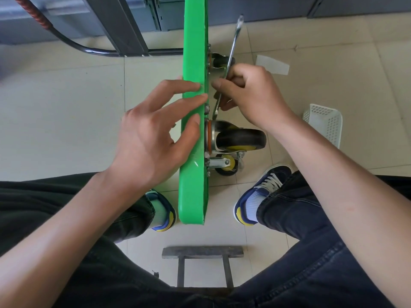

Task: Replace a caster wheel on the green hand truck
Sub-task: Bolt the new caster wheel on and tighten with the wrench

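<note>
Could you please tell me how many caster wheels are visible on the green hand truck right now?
3. One large black wheel below the right hand, a smaller one just beneath it, and one partly hidden behind the wrench. More may be hidden.

Beside the one green hand truck (193, 107) standing on edge, three caster wheels (241, 138) show on its right. One wrench (231, 50), one white basket (323, 123), two hands, two shoes.
</note>
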The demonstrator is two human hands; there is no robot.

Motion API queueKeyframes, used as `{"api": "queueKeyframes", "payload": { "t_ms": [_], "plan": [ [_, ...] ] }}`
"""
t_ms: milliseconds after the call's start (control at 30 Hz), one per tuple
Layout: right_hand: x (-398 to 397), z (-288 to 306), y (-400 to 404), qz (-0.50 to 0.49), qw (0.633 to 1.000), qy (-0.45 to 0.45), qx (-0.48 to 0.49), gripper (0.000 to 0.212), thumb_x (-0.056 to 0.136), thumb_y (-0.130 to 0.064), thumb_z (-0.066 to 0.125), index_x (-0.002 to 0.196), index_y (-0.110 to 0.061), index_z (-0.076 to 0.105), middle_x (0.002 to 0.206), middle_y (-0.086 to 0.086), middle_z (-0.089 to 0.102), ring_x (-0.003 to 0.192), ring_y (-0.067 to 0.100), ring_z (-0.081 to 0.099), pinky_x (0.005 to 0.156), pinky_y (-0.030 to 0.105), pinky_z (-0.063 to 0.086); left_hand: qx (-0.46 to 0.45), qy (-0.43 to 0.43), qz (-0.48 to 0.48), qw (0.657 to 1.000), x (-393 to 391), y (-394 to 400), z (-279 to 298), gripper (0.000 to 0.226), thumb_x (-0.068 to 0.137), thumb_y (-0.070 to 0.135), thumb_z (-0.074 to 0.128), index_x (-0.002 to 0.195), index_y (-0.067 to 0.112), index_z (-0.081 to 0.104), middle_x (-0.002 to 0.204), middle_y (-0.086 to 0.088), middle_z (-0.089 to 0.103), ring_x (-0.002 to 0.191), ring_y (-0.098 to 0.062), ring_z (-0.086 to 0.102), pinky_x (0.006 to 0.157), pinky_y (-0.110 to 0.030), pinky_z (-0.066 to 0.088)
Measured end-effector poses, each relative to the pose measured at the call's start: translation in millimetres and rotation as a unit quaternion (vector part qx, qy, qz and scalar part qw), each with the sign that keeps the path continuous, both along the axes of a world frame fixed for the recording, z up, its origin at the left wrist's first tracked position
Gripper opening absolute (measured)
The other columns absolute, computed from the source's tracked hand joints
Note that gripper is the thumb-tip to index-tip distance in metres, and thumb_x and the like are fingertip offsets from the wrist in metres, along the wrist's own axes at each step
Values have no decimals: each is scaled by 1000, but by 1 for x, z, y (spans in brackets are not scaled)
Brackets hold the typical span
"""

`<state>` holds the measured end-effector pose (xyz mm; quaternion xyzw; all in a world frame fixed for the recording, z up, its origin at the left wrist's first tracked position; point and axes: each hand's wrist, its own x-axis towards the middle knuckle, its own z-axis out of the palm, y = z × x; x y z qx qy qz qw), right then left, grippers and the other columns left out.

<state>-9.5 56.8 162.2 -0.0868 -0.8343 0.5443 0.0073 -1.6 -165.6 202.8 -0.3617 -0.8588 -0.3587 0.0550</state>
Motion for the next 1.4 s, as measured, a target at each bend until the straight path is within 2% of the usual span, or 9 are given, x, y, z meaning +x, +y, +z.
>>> {"api": "queueKeyframes", "payload": {
  "t_ms": [100,167,233,367,667,867,1100,1300,1400],
  "plan": [
    [4,6,-4,-9,999,41,-16,11,96,-23,71,94,-15,64,81,3,76,69,16,74,70,41,63,4,0,0,1000,1,1,-1,27,99,15,57,121,12,73,130,-4,64,94,-24,69,68,-42,57],
    [6,8,-8,-15,998,59,-14,11,96,-23,71,93,-21,61,80,1,76,69,14,74,69,41,63,6,-1,0,1000,1,1,-1,27,98,15,58,121,12,73,130,-4,64,94,-24,68,68,-42,56],
    [8,8,-11,-16,998,61,-21,12,95,-24,72,95,-16,62,79,3,76,70,17,74,70,46,62,6,-2,0,1000,1,1,-1,27,98,14,58,121,12,73,130,-4,64,94,-24,68,68,-42,56],
    [9,2,-15,-9,999,42,-2,30,92,-28,74,102,-2,64,77,6,76,70,22,74,70,53,59,4,-2,1,1000,1,0,-1,27,98,14,58,121,12,73,130,-3,64,93,-24,68,68,-42,56],
    [6,-5,-19,2,1000,28,4,30,93,-27,72,99,0,62,72,10,74,66,29,72,68,54,57,1,3,1,1000,1,0,-1,27,99,15,57,121,13,73,130,-3,63,90,-25,68,67,-42,56],
    [1,-3,-18,4,1000,-1,-7,29,95,-23,71,105,3,63,74,13,75,66,27,72,69,50,59,-1,3,0,1000,1,-1,0,28,99,15,57,122,12,72,131,-4,63,93,-23,68,68,-42,57],
    [-4,-3,-18,7,1000,-23,16,31,98,-29,68,106,1,66,77,16,75,65,26,73,68,53,59,3,2,2,1000,1,0,-1,28,99,14,57,122,12,72,130,-4,64,98,-21,68,70,-41,58],
    [-11,-12,-18,-9,998,-32,44,36,96,-39,66,83,-6,70,72,15,73,66,28,72,71,55,59,8,0,4,1000,1,0,-1,28,98,14,57,122,12,72,130,-4,64,96,-23,68,69,-42,57],
    [-16,-17,-14,-5,998,-57,29,41,95,-42,65,81,-4,71,71,14,73,67,28,73,75,57,59,7,1,3,1000,2,0,-1,28,99,15,57,122,12,73,130,-4,64,95,-22,68,69,-42,57]
  ]
}}
